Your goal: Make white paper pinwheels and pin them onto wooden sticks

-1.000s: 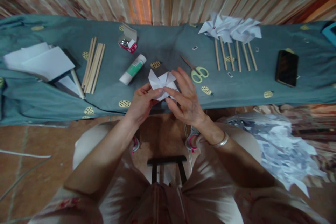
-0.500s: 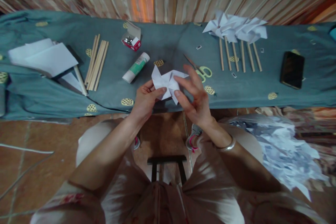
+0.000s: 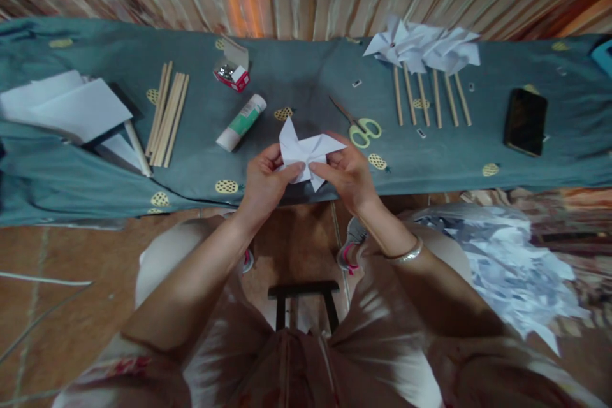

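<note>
Between my hands is a white paper pinwheel (image 3: 305,148) with folded, pointed blades, held over the near part of the table. My left hand (image 3: 268,180) grips its left side, the thumb pressing near the centre. From the other side my right hand (image 3: 350,175) pinches it, that thumb also pressed close to the middle and its fingers behind the paper. A glue stick (image 3: 241,122) with a green label lies beyond my left hand. Just past my right hand rest scissors (image 3: 363,131) with light green handles. A small open red box (image 3: 233,73) holds shiny metal pieces.
Several finished pinwheels on sticks (image 3: 425,51) lie at the back right, near a black phone (image 3: 526,122). Bare wooden sticks (image 3: 168,116) and white paper sheets (image 3: 71,105) are on the left. A bag of white paper pieces (image 3: 516,261) stands on the floor at right.
My right hand has closed on the pinwheel's right side, its thumb moving in beside the left thumb; before, its fingers were spread at the blade. The view has shifted slightly.
</note>
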Tool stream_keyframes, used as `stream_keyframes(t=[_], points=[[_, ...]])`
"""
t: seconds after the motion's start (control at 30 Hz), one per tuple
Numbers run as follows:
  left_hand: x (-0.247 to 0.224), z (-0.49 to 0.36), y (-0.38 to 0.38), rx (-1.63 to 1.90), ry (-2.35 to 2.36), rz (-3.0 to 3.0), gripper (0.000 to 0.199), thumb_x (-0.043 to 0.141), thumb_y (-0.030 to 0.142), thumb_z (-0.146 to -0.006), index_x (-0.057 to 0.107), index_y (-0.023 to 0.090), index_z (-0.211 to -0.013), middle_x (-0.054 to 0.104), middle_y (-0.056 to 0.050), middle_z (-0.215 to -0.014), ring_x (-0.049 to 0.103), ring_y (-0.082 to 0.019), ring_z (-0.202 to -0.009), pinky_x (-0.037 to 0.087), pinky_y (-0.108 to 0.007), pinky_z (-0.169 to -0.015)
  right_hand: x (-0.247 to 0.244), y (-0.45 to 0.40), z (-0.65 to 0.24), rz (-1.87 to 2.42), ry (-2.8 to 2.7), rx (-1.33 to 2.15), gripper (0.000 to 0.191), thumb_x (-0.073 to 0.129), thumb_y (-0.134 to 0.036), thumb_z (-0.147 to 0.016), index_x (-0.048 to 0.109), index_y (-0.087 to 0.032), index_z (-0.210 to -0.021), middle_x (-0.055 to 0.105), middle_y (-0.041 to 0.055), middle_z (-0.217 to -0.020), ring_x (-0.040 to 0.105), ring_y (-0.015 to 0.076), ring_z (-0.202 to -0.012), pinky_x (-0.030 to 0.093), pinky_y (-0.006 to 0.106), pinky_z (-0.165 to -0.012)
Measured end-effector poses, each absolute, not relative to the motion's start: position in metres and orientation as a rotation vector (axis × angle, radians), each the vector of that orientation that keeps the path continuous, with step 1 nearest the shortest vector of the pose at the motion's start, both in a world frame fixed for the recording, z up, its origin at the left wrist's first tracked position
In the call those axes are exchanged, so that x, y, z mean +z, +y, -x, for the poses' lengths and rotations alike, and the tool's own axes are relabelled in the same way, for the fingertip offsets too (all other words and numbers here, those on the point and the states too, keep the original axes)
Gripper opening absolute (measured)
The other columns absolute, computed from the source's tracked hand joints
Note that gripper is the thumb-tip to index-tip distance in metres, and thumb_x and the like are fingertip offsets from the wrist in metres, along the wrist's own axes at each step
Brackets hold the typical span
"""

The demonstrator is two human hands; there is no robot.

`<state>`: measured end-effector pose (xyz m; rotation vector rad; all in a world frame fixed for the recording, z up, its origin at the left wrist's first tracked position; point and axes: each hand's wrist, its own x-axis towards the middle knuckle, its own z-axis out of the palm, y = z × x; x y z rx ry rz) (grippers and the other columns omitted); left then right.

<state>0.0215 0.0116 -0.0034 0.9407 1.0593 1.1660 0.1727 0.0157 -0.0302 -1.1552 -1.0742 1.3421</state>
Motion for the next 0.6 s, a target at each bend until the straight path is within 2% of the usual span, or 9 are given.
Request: stream_keyframes(t=[0.17,0.33,0.6], points=[[-0.0078,-0.0221,0.0120,1.185,1.057,-0.982,0.028,0.078,0.021,-0.063,0.072,0.017,-0.090,0.075,-0.001,-0.087,0.068,-0.017,-0.080,0.054,-0.029,-0.076,-0.0261,0.0162,-0.1716,1.181,-1.006,1.383,0.073,0.086,-0.040,-0.059,0.053,-0.024,-0.122,0.076,0.0005,-0.087,0.073,0.0228,-0.083,0.060,0.041,-0.080],[-0.0096,-0.0214,0.0124,1.175,1.082,-1.020,0.023,0.079,0.023,-0.064,0.073,0.017,-0.085,0.075,-0.001,-0.083,0.067,-0.017,-0.078,0.053,-0.029,-0.075,-0.0213,0.0153,-0.1711,1.211,-1.010,1.391,0.061,0.083,-0.038,-0.061,0.056,-0.023,-0.113,0.075,0.0002,-0.084,0.072,0.0234,-0.083,0.059,0.038,-0.076],[-0.0082,-0.0190,0.0127,1.162,1.055,-0.962,0.024,0.082,0.023,-0.063,0.073,0.019,-0.085,0.073,0.001,-0.080,0.066,-0.016,-0.072,0.054,-0.029,-0.072,-0.0237,0.0147,-0.1707,1.202,-1.015,1.387,0.061,0.084,-0.038,-0.058,0.057,-0.022,-0.110,0.073,-0.0003,-0.081,0.069,0.0202,-0.076,0.057,0.034,-0.071]])
